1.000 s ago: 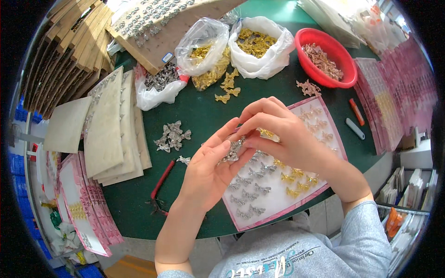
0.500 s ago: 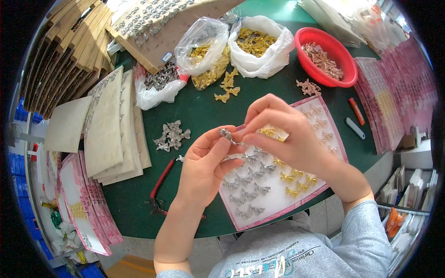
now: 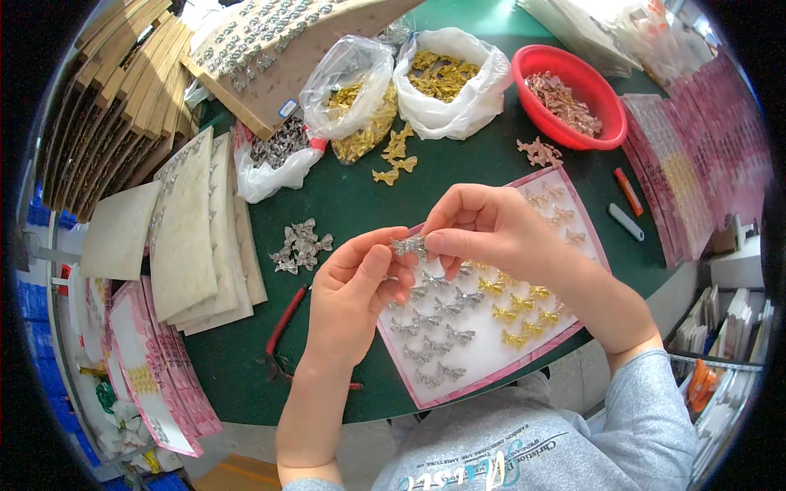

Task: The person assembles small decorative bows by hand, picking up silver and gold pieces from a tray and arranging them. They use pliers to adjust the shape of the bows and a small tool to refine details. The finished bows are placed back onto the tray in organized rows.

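Above the white card with a pink border (image 3: 483, 376), both my hands pinch one small silver bow (image 3: 408, 245). My left hand (image 3: 354, 282) grips its left end between thumb and fingers. At the opposite end, my right hand (image 3: 483, 229) holds it with thumb and forefinger. Silver bows (image 3: 426, 317) sit in rows on the card's left part. Gold bows (image 3: 524, 315) fill the middle, and rose-coloured bows (image 3: 559, 214) lie along the right. My hands hide part of the card's upper side. A loose pile of silver bows (image 3: 301, 245) is left of my left hand.
Bags of gold bows (image 3: 446, 74) and silver bows (image 3: 282, 147) stand at the back beside a red bowl (image 3: 618, 123). Red-handled pliers (image 3: 285, 321) lie at left. Stacked boards (image 3: 184, 237) and pink cards (image 3: 688, 172) flank the table. A red marker (image 3: 628, 191) and a grey-white tool (image 3: 626, 222) lie right.
My right hand has come down and closer to my left, and its fingers now pinch the bow's right end. The bow has turned to lie nearly level.
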The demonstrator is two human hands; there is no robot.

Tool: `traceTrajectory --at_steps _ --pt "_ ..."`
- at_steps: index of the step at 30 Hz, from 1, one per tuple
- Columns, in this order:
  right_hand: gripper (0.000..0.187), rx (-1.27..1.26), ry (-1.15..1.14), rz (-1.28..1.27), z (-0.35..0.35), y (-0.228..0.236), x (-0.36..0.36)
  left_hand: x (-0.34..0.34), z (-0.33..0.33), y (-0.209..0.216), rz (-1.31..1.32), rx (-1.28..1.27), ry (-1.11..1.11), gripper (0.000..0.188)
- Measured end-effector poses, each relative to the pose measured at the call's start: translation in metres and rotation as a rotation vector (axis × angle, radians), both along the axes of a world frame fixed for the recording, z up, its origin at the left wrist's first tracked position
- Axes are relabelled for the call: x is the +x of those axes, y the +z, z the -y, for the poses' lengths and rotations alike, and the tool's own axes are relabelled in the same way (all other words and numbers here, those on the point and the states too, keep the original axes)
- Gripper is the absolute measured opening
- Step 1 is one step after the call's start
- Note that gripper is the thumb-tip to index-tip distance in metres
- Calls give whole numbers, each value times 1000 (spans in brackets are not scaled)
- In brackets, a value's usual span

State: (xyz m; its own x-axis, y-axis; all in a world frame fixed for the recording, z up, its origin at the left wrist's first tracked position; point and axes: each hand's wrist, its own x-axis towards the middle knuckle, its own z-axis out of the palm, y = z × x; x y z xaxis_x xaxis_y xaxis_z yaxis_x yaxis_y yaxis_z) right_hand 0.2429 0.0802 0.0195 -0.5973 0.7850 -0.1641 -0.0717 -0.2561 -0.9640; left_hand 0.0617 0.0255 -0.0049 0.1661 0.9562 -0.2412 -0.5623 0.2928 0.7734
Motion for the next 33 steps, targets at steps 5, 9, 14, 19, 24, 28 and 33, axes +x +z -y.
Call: traceTrajectory --at_steps 5,9,14,19,24,28,33 --pt "18 -87 2 1 -2 2 3 1 1 -4 -25 22 21 21" --pt "19 -131 0 13 -3 3 2 1 1 -5 -23 24 42 20" --pt "20 -137 1 7 -3 1 3 3 1 -5 -21 28 51 20" --pt "20 -141 2 1 -3 1 3 4 2 -3 -52 43 61 21" --pt "20 -120 2 2 -2 2 2 4 1 -4 -63 70 47 21" --pt "21 -138 6 -2 -3 0 2 4 1 -6 -67 75 37 19" --pt "23 -135 16 -18 -3 1 3 4 1 -5 -59 72 30 19"
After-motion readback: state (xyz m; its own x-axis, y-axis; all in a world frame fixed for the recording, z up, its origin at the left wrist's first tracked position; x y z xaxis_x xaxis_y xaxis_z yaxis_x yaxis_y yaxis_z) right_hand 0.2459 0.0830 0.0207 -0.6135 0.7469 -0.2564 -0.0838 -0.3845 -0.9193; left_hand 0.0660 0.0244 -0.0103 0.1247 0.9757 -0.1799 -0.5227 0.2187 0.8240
